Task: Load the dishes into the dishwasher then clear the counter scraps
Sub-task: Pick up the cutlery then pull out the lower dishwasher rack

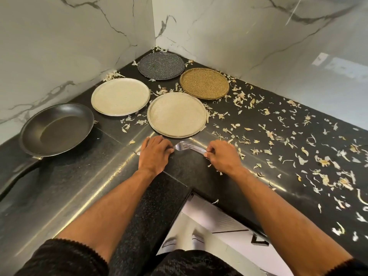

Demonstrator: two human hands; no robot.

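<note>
Black counter [199, 176] in marble corner. Pan [56, 129] at left edge; four plates [176, 114] toward back corner; scraps [288, 140] along right. My right hand [224, 156] pinches fork [184, 146] near front edge; left hand [154, 152] rests flat, fingers relaxed, holding nothing.

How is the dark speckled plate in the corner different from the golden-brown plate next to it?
The dark grey speckled round plate sits deepest in the marble corner; the golden-brown round plate lies to its right, nearer the person. The grey one shows pale flecks; the golden one looks finely grained. Both lie flat and apart on the black counter, with scraps around them.
</note>
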